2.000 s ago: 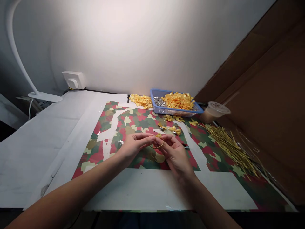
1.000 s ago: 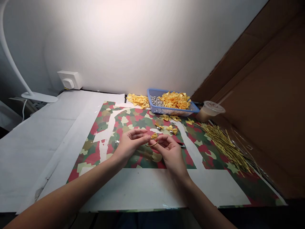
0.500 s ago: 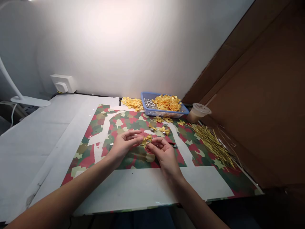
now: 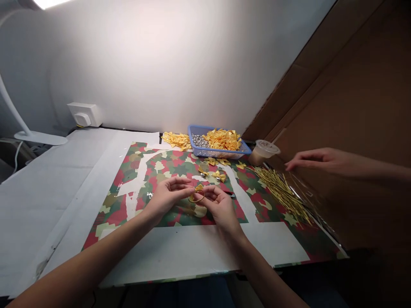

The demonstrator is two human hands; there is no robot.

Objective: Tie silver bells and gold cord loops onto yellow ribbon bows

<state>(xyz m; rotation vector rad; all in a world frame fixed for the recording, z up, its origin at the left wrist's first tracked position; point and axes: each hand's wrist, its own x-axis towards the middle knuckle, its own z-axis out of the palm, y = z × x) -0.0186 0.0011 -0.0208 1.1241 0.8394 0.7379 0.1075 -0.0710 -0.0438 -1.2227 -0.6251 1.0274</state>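
Observation:
My left hand (image 4: 167,194) and my right hand (image 4: 216,205) meet over the camouflage-patterned mat (image 4: 135,188). Between their pinched fingertips they hold a small yellow ribbon bow (image 4: 198,188) with a thin gold wire loop (image 4: 196,198) hanging under it. Both hands hover just above the mat. Finished bows (image 4: 219,175) lie on the mat just beyond my fingers.
A blue basket (image 4: 244,150) with yellow ribbon pieces and silver beads stands at the back, a loose ribbon pile (image 4: 176,139) to its left. A lidded cup (image 4: 263,152) and gold wire ties (image 4: 282,188) lie at right. Another person's hand (image 4: 316,159) reaches in from the right, in front of the cardboard.
Another person's hand has come into view from the right, above the wire ties. My hands keep working the bow and loop; the view has shifted slightly.

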